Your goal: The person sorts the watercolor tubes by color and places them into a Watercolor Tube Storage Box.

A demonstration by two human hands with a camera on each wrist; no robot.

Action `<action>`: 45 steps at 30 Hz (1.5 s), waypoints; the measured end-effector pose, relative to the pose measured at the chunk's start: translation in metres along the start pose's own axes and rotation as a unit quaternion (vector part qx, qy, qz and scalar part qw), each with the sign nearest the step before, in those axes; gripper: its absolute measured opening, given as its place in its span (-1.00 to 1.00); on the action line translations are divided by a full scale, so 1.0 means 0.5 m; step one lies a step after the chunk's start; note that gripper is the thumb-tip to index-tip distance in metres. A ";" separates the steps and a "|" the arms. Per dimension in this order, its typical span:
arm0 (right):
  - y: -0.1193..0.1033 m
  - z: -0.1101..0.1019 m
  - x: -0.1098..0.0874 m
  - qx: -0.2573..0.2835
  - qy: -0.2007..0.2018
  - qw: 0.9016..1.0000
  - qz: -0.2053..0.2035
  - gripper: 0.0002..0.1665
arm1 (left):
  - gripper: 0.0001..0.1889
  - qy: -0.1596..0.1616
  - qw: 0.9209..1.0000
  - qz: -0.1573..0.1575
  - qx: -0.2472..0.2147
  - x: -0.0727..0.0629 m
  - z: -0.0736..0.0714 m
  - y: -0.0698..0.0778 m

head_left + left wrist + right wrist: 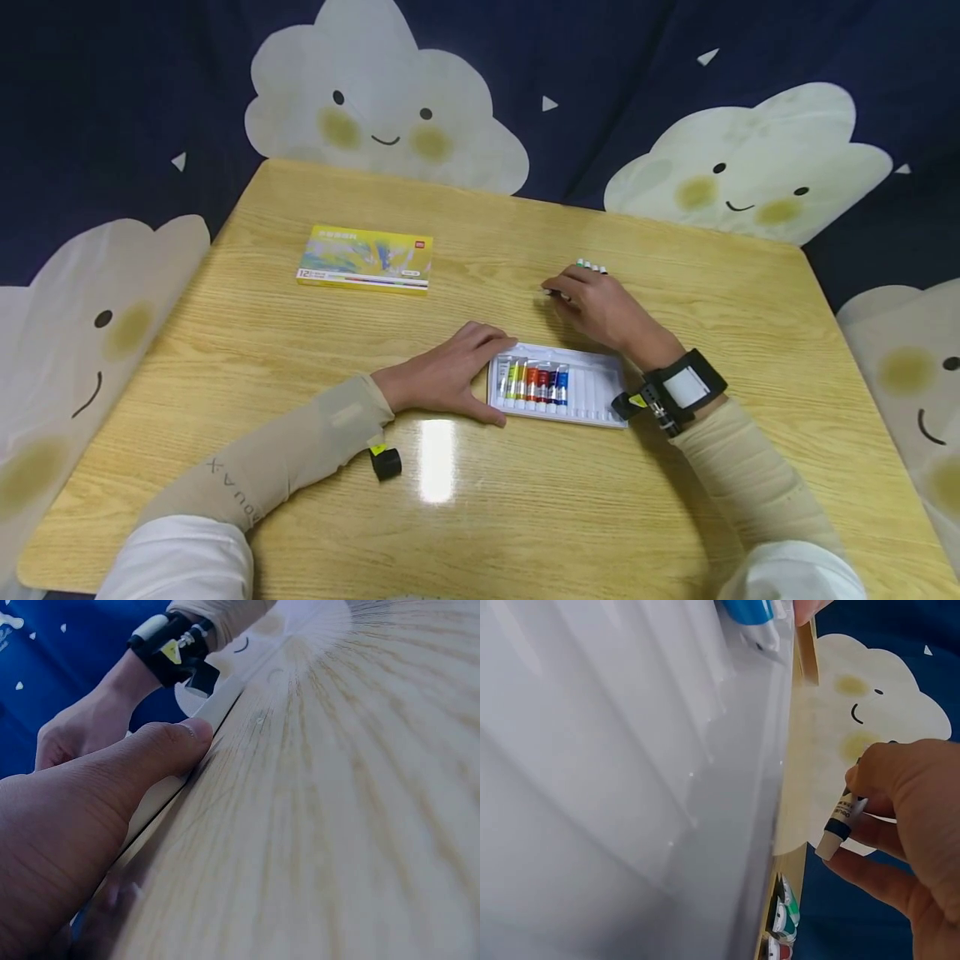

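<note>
A white plastic tray (596, 387) lies on the table with several paint tubes (542, 385) in its left slots, running from pale and yellow through red to blue. My left hand (446, 375) holds the tray's left end, thumb on the near edge and fingers at the far edge. In the left wrist view the thumb (176, 742) lies along the tray's side wall. Beyond the tray, my right hand (600, 307) pinches a small paint tube (841, 817) with a white cap and a dark band. Its fingers partly hide the tube.
Several more paint tubes (591, 267) lie just beyond my right hand, partly covered by it. A yellow paint box (365, 260) lies at the back left of the wooden table (525, 517). Behind the table hangs a dark blue cloth (577, 50) with cloud prints.
</note>
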State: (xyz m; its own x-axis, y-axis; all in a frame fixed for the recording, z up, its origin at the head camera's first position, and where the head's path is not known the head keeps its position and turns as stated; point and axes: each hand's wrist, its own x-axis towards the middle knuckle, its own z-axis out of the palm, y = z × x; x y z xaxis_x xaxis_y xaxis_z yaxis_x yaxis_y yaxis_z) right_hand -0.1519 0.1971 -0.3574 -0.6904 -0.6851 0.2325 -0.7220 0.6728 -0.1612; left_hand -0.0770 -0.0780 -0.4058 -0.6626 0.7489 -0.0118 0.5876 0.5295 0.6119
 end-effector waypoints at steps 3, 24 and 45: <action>0.000 -0.001 -0.004 0.000 0.008 1.000 -0.006 -0.72 | 0.20 0.000 1.000 -0.001 -0.002 0.000 0.000 0.000; -0.026 -0.011 -0.044 0.076 0.035 0.996 0.009 -0.60 | 0.19 0.004 1.000 0.002 0.006 0.000 -0.001 0.000; -0.040 -0.012 -0.096 0.110 0.027 0.991 0.064 -0.60 | 0.20 -0.001 1.000 -0.001 0.004 0.000 -0.002 0.001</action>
State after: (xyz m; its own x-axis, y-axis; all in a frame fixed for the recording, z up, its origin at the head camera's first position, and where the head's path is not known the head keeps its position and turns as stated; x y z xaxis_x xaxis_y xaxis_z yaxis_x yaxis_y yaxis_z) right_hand -0.1042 0.2183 -0.3595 -0.7777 -0.5779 0.2476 -0.6255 0.6719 -0.3966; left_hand -0.0768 -0.0780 -0.4048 -0.6630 0.7485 -0.0158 0.5889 0.5345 0.6062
